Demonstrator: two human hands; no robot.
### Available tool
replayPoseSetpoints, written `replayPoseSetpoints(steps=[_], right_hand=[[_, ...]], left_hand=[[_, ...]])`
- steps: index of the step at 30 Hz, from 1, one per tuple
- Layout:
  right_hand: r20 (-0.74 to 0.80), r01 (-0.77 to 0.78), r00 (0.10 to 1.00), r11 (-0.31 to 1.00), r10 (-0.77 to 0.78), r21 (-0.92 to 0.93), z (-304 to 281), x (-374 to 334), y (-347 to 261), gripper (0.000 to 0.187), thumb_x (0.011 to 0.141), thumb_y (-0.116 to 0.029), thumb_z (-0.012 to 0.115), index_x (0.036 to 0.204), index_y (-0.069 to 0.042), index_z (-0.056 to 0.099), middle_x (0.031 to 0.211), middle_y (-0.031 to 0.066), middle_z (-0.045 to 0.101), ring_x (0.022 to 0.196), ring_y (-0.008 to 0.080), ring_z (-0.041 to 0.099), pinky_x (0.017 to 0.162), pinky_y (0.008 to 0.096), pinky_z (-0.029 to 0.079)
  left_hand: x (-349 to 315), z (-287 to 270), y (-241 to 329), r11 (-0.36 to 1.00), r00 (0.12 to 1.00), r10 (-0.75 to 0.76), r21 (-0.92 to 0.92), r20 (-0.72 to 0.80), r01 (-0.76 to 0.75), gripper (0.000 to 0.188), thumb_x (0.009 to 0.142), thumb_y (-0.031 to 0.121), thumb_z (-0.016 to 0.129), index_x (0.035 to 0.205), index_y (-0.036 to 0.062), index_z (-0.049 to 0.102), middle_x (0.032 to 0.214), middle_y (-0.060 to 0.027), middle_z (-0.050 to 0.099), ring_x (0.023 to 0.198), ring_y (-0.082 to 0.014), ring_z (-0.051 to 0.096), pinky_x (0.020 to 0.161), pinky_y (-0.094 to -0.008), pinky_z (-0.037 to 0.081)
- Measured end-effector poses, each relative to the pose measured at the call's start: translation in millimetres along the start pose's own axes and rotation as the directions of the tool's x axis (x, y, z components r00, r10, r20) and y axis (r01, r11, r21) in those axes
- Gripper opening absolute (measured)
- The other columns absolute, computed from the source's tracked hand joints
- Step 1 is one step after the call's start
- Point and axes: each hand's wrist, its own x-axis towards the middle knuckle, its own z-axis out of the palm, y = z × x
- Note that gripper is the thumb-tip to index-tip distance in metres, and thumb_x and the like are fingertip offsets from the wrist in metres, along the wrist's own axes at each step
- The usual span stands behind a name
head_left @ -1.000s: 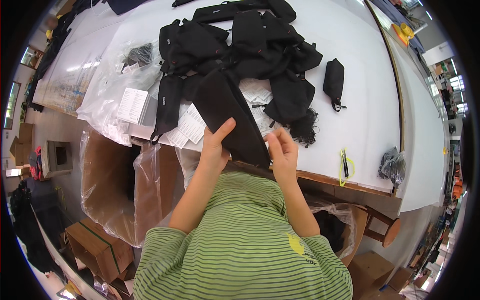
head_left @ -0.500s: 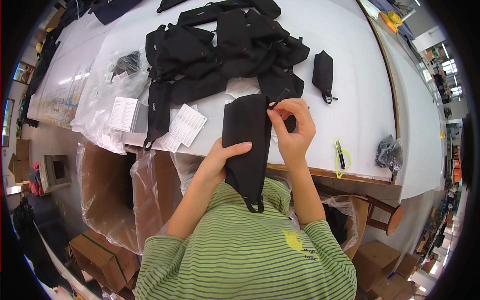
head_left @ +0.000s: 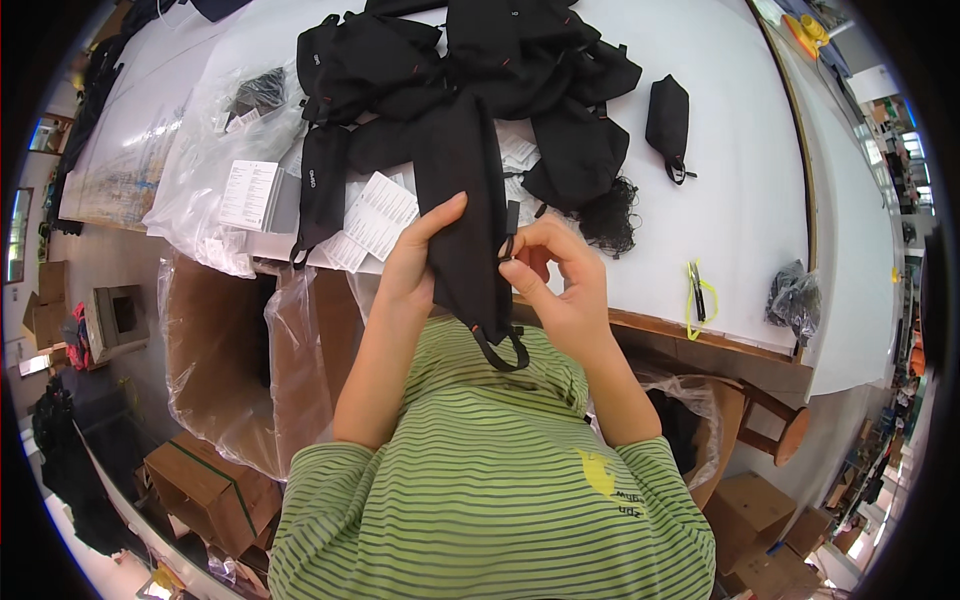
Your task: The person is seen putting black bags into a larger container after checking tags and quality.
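A long black fabric pouch (head_left: 460, 220) is held up over the table's front edge, its narrow end with a wrist loop (head_left: 500, 358) pointing toward me. My left hand (head_left: 408, 262) grips it from the left side, thumb lying across the front. Along its right edge, my right hand (head_left: 562, 285) pinches a black zipper pull (head_left: 512, 222) between thumb and fingertips. Behind the pouch lies a heap of similar black pouches (head_left: 380, 65). One more pouch (head_left: 667, 118) lies apart on the right. A tangle of black cords (head_left: 610, 218) sits just beyond my right hand.
White printed cards (head_left: 380, 222) and a card stack (head_left: 248, 195) lie left of the pouch, beside a clear plastic bag (head_left: 180, 195). Snips on a yellow cord (head_left: 697, 300) and a crumpled bag (head_left: 795, 297) rest at right. A plastic-lined carton (head_left: 215, 365) and a wooden stool (head_left: 790, 437) stand below.
My right hand has slid down the pouch's right edge toward its looped end, the pull in its pinch. The pouch's top now reaches farther over the heap, and the cord tangle has come into view.
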Motion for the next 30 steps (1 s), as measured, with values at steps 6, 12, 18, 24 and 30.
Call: replayPoseSetpoints(steps=[6,12,18,24,30], right_hand=[[0.143,0.092,0.986,0.996,-0.09,-0.011,1,-8,-14,0.011,0.077,-0.007,0.069,0.084,-0.005,0.061,0.073,0.0012,0.051,0.062,0.0123,0.043,0.057,0.0249,0.035],[0.029,0.032,0.999,0.999,-0.032,-0.006,5,-6,-13,0.01,0.079,-0.004,0.068,0.086,-0.003,0.06,0.076,0.0015,0.053,0.063,0.0094,0.043,0.058,0.0217,0.034],[-0.016,0.16,0.986,0.971,-0.166,-0.178,-2,4,-13,0.012,0.075,-0.006,0.07,0.083,-0.007,0.061,0.071,-0.0004,0.053,0.058,0.0108,0.044,0.051,0.0246,0.032],[0.1,0.091,0.992,0.983,-0.075,-0.159,-13,-3,-6,0.014,0.075,-0.007,0.07,0.086,-0.006,0.062,0.069,-0.0012,0.052,0.059,0.01,0.046,0.051,0.024,0.032],[0.128,-0.043,0.991,0.998,0.048,-0.039,-6,-17,-10,0.012,0.079,-0.006,0.068,0.088,-0.003,0.061,0.071,0.0007,0.049,0.059,0.0079,0.044,0.051,0.022,0.032]], left_hand=[[16,-17,13,0.982,0.998,-0.031,-0.185,0.05,0.04,0.027,0.091,0.029,0.06,0.092,0.0027,0.062,0.083,-0.0158,0.066,0.067,-0.021,0.065,0.056,-0.0282,0.055],[3,-1,7,0.998,0.999,-0.04,-0.051,-0.018,0.039,0.022,0.088,0.023,0.063,0.093,0.0017,0.064,0.083,-0.0122,0.067,0.068,-0.0187,0.066,0.06,-0.0274,0.055],[4,0,8,1.0,1.0,-0.012,-0.001,0.023,0.012,0.02,0.084,0.016,0.068,0.097,0.0001,0.065,0.09,-0.0088,0.069,0.076,-0.0162,0.067,0.071,-0.0267,0.055],[4,4,7,0.999,0.999,0.029,0.034,-0.023,-0.028,0.019,0.084,0.015,0.067,0.096,0.0002,0.066,0.088,-0.0082,0.07,0.074,-0.0164,0.068,0.067,-0.0272,0.056],[6,1,9,0.997,1.0,0.001,-0.079,0.014,0.0,0.017,0.085,0.014,0.067,0.095,0.0002,0.066,0.085,-0.009,0.07,0.07,-0.0173,0.068,0.063,-0.0277,0.057]])
